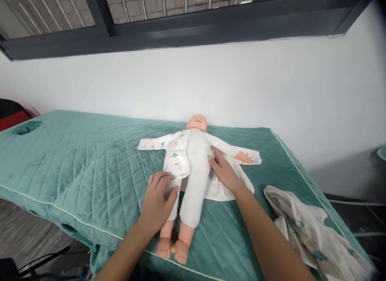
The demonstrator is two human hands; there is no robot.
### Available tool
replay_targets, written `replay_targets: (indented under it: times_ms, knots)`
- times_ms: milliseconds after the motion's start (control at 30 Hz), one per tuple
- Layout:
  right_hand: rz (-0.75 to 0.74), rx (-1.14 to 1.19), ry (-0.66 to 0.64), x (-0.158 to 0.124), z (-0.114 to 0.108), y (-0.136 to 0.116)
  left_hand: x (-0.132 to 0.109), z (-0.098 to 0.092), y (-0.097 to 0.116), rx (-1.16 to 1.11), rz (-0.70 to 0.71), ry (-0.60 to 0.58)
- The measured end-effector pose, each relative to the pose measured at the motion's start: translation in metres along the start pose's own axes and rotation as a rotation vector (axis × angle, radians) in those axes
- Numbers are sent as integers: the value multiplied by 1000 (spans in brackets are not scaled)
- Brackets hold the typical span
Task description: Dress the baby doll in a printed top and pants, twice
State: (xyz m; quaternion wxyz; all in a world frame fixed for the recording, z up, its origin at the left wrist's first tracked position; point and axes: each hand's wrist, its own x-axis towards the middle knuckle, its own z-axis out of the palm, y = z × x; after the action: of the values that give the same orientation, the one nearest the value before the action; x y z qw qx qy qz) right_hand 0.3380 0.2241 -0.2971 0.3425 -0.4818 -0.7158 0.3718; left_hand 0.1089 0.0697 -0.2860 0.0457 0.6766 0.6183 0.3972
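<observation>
A baby doll (195, 168) lies on its back on a green quilted bed (90, 164), head toward the wall, feet at the near edge. Under and around it spreads a white printed baby top (176, 154), one flap folded over the doll's left side of the view. My left hand (157, 200) rests flat, fingers stretched, on the lower hem of that flap beside the doll's leg. My right hand (223, 172) lies on the other flap of the top at the doll's side, fingers extended and pressed on the cloth.
A second crumpled printed garment (304, 228) lies at the bed's right near corner. A face hole (27, 128) opens in the bed's far left end. White wall and dark window frame stand behind; floor lies below left.
</observation>
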Motion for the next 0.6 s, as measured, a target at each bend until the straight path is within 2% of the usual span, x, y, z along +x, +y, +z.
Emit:
replay_targets:
  times_ms: [133,233,333,400,500,600]
  knots:
    - [10,17,-7,-1,0,-2,2,-1,4,6,-8,0]
    - [-1,16,-5,-1,1,-3,6,-4,4,-13,-10,45]
    - [-25,-30,11,-2,0,-7,23,-8,6,-40,13,82]
    - [-17,-113,68,-3,-4,-11,44,-9,12,-69,45,79]
    - [40,-190,274,-3,-17,-13,89,-2,29,-101,120,71]
    - [101,-136,512,-1,-37,-6,138,23,52,-71,235,-87]
